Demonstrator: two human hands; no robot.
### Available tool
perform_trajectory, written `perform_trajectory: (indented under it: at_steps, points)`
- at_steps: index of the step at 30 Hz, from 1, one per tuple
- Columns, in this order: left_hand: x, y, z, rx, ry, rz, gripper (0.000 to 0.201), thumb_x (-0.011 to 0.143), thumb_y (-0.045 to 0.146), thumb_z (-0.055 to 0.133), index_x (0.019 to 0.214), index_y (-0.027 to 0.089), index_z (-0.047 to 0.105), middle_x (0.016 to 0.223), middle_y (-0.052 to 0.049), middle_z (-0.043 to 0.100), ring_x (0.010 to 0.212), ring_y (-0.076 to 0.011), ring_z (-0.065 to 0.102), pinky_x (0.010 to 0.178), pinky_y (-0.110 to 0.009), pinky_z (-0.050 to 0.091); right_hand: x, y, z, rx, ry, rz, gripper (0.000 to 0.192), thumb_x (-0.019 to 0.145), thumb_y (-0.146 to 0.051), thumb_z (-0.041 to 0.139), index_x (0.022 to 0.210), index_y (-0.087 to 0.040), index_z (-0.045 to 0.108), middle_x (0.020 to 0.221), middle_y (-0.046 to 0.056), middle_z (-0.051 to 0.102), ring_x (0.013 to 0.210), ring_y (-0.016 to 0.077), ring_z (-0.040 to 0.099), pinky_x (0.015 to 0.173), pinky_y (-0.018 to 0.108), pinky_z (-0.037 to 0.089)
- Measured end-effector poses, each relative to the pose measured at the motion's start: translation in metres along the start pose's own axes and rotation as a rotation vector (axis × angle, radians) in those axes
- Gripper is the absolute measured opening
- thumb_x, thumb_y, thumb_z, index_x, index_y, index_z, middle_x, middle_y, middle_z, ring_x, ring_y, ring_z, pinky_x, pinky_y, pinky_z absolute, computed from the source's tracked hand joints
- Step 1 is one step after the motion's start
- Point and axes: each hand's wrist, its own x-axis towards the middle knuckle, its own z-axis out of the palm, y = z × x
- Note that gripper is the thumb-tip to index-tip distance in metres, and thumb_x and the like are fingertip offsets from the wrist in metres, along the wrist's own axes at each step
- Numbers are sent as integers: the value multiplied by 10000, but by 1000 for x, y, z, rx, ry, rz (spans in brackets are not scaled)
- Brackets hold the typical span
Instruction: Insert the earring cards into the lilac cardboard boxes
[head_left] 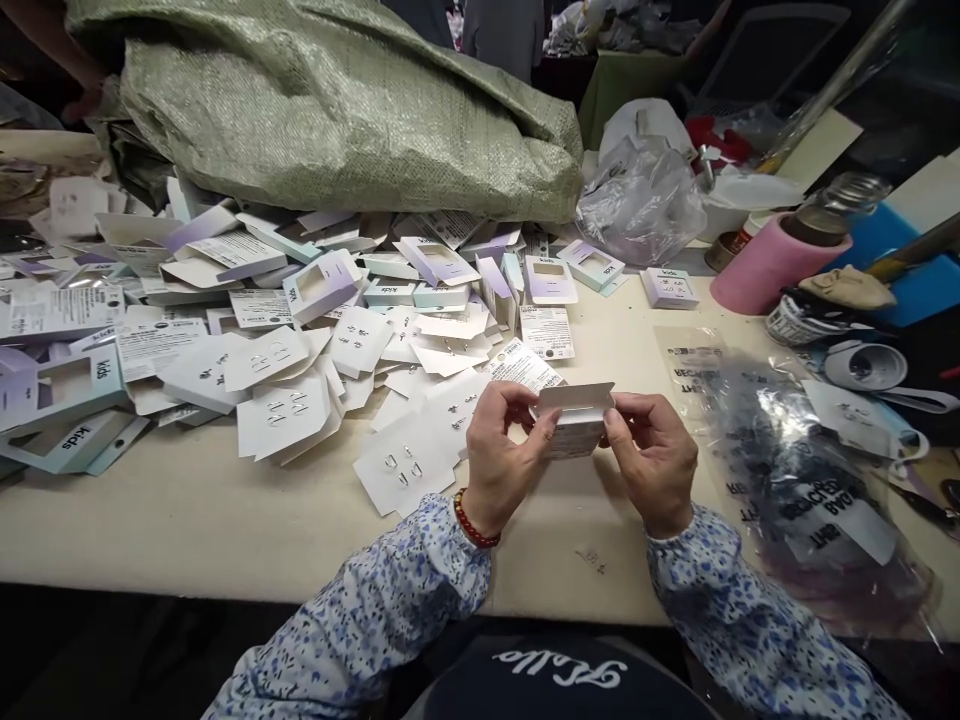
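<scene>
Across the pale desk [225,540] we go: a woven sack [337,115] lies at the back, likely kept there to free the front; before it sprawls a heap of cartons and cards [274,355], within reach. And here, left hand [504,460] and right hand [654,455] each pinch one end of a small carton [574,440], between them above the desk, presumably keeping it square. Below, tiny scraps [591,560].
</scene>
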Motion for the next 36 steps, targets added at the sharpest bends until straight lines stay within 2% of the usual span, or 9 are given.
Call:
perform_trajectory:
  at_steps: [3,7,11,15,19,24,28,33,36]
  points:
    - [-2,-3,-2,84,-19,180,105,889,231,722,977,194,680,959,-30,629,876,-138,625,692,-265,590,0,3,1,-74,43,-207,155,906,-147,625,1011,-247,680,1085,76,697,1009,235,674,758,378,583]
    - [-4,-7,-5,170,-80,203,111,928,257,672,985,202,749,975,-66,672,969,-190,631,793,-344,592,2,5,-3,-122,-39,-278,155,900,-159,632,997,-251,710,1028,83,708,1065,266,662,807,410,576]
    - [-3,-8,-7,164,-116,196,116,937,225,656,1002,201,750,965,-65,728,960,-191,648,815,-353,581,10,1,-8,-48,-107,-110,63,930,-275,641,973,-240,670,985,67,702,915,226,683,721,357,579]
    - [-2,-4,-8,143,-94,221,88,928,197,666,985,199,734,958,-56,742,921,-178,670,796,-340,579,35,-14,-9,47,-220,83,284,967,-453,595,1145,-232,596,792,7,677,575,129,586,520,259,498]
    - [-5,-3,-7,87,-64,209,71,893,210,717,949,192,677,910,-39,726,868,-159,666,739,-297,570,61,-28,-15,62,-551,188,549,941,-639,519,680,-182,674,534,0,545,465,105,493,416,229,423]
    - [-3,-10,-8,-140,-129,-46,376,866,344,755,1164,205,573,949,-35,695,745,-112,633,648,-230,546,60,-25,-23,106,-660,276,353,856,-534,705,947,-207,805,840,38,761,547,112,594,477,235,538]
    - [3,-12,-10,-182,-259,-61,256,876,385,736,1053,202,708,931,-43,671,677,-97,545,629,-238,499,48,-15,-22,82,-561,194,265,894,-429,691,1018,-226,808,940,51,782,616,122,635,517,236,563]
    - [7,-7,-9,-214,-240,-45,125,944,257,649,1019,202,733,954,-67,680,859,-144,626,677,-246,502,42,-8,-22,44,-582,48,271,958,-321,621,1183,-257,759,1127,70,755,809,164,708,643,282,614]
    - [8,-5,-9,-178,-242,-11,108,934,176,645,1007,197,721,923,-49,661,823,-126,621,647,-228,501,39,-3,-24,23,-560,-37,302,986,-262,573,1246,-285,725,1172,66,735,885,177,724,756,331,636]
